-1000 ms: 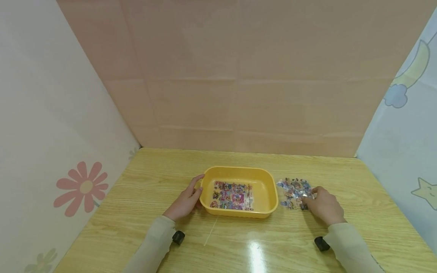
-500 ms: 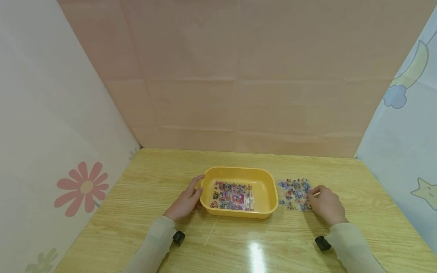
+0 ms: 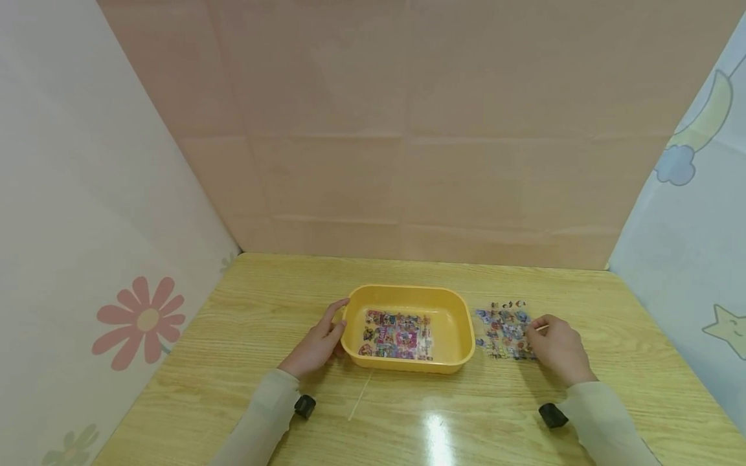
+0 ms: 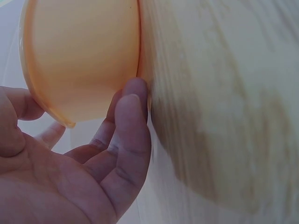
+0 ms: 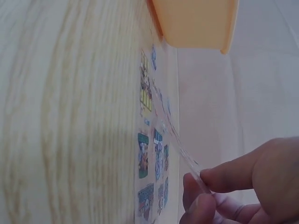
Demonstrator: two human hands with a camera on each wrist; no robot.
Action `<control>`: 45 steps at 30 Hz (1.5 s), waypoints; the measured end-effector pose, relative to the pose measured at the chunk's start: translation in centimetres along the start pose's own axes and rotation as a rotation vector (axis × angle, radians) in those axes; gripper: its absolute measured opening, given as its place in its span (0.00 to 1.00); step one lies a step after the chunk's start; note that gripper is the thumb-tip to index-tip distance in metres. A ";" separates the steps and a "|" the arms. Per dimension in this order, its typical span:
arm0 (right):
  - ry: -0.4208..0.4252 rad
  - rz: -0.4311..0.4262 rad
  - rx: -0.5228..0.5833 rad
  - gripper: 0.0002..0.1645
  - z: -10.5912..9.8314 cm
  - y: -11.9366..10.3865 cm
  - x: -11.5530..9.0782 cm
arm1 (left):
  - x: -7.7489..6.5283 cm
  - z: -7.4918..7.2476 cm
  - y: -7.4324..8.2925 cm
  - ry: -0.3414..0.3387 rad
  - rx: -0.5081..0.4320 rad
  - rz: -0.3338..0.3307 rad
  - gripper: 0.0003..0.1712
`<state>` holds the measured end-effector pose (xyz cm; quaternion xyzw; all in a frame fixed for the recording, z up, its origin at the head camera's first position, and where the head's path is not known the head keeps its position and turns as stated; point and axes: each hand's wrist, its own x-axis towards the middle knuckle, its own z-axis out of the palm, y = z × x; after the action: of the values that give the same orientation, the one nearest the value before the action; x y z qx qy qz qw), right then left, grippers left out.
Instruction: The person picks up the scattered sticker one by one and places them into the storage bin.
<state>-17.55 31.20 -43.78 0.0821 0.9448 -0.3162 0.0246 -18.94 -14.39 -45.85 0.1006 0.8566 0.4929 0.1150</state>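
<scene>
My left hand (image 3: pixel 315 344) grips the left end of a yellow plastic tray (image 3: pixel 447 327), one finger at the rim and others bent against the side wall in the left wrist view. Inside the tray lie clear sticker sheets (image 3: pixel 402 336) with colourful cartoon prints. To the right of the tray, my right hand (image 3: pixel 561 349) pinches the right edge of a clear sticker sheet (image 5: pixel 183 154) between thumb and fingers. That sheet slants up off the table in the right wrist view, with another printed sheet (image 5: pixel 144 156) flat beneath it.
The wood-grain table (image 3: pixel 280 285) carries a thin pale strip (image 3: pixel 360 396) in front of the tray. A pinkish-beige backdrop (image 3: pixel 402 129) stands behind, with decorated white panels at the left (image 3: pixel 87 213) and right (image 3: pixel 688 213).
The right hand has shifted slightly right and now has the top sheet's edge raised; the sheet's prints have moved apart from those below. The left hand and tray have stayed put.
</scene>
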 end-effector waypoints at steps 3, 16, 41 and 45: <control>0.000 0.001 0.018 0.22 0.0 0.0 0.1 | 0.0 0.0 0.0 -0.003 -0.001 0.005 0.28; -0.028 0.016 0.132 0.23 -0.2 -0.5 -0.3 | -0.1 0.0 0.1 0.000 0.008 0.005 0.28; -0.025 0.010 0.314 0.25 -0.7 -0.9 -0.4 | -0.3 0.1 0.4 0.004 0.011 0.008 0.28; -0.031 0.011 0.356 0.25 -1.0 -1.2 -0.5 | -0.3 0.0 0.4 0.004 0.008 0.012 0.28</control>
<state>-17.28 30.81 -42.26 0.0854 0.8730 -0.4795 0.0258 -18.62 -14.27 -45.50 0.1053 0.8582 0.4902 0.1097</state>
